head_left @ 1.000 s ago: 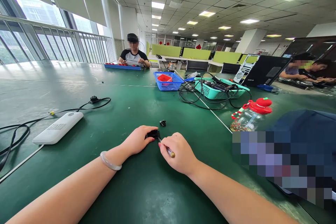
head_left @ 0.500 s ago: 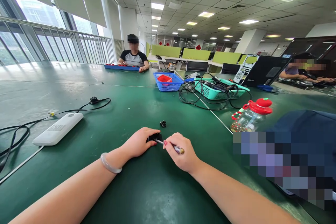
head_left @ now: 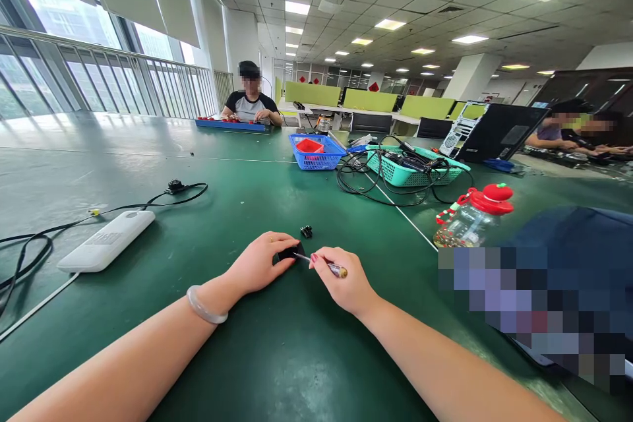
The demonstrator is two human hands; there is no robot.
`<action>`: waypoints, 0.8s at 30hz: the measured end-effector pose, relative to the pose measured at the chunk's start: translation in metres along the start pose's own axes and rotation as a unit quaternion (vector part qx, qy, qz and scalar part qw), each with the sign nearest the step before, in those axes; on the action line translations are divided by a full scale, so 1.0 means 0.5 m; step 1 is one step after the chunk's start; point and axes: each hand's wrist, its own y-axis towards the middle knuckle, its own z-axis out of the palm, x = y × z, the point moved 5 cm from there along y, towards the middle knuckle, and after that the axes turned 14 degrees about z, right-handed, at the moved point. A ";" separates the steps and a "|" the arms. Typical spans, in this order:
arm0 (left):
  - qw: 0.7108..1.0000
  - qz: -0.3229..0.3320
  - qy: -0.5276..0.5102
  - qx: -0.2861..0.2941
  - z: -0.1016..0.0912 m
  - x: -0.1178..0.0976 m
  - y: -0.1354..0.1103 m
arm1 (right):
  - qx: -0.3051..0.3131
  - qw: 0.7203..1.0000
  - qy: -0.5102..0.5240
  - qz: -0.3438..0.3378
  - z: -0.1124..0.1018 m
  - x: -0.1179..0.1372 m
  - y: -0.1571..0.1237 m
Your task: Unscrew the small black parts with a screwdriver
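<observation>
My left hand [head_left: 261,262] is closed around a small black box-like piece [head_left: 289,252] on the green table, thumb on the near side and fingers on the far side. Between the thumb and fingers of my right hand [head_left: 342,278] is a screwdriver [head_left: 338,270] with a brownish, see-through handle. Its thin metal shaft points left, and the tip meets or overlaps the black piece; whether it sits in a screw is too small to tell. Just beyond my left fingertips lies a little black part [head_left: 306,231], touched by neither hand.
A white power strip [head_left: 106,241] with black cables lies at left. Farther off stand a blue basket [head_left: 316,161] and a green basket [head_left: 395,175] with tangled cables. A red-lidded bottle [head_left: 467,221] and dark cloth [head_left: 578,237] are at right. Another person [head_left: 250,105] sits opposite.
The left fingers and thumb have spread a little wider around the black piece, and more of the screwdriver shaft shows. Across the table, the other person's hand has lifted toward the blue tray.
</observation>
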 end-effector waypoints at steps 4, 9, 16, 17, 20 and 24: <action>0.997 -0.038 0.028 -0.063 -0.017 0.004 -0.003 | -0.073 0.994 0.085 0.016 -0.022 -0.027 0.009; 0.992 -0.092 0.081 -0.022 -0.007 0.027 -0.008 | -0.069 0.991 0.081 0.077 -0.013 -0.085 0.046; 0.993 -0.080 0.084 -0.003 -0.007 0.005 -0.003 | -0.063 0.988 0.078 0.116 -0.009 -0.106 0.058; 0.996 -0.062 0.071 -0.004 -0.006 -0.002 -0.001 | -0.071 0.988 0.077 0.115 -0.012 -0.100 0.055; 0.999 -0.005 0.033 0.025 0.008 -0.017 0.005 | -0.089 0.987 0.068 0.117 -0.020 -0.086 0.045; 0.997 -0.045 0.055 0.028 0.013 0.000 0.003 | -0.105 0.986 0.071 0.111 -0.025 -0.080 0.039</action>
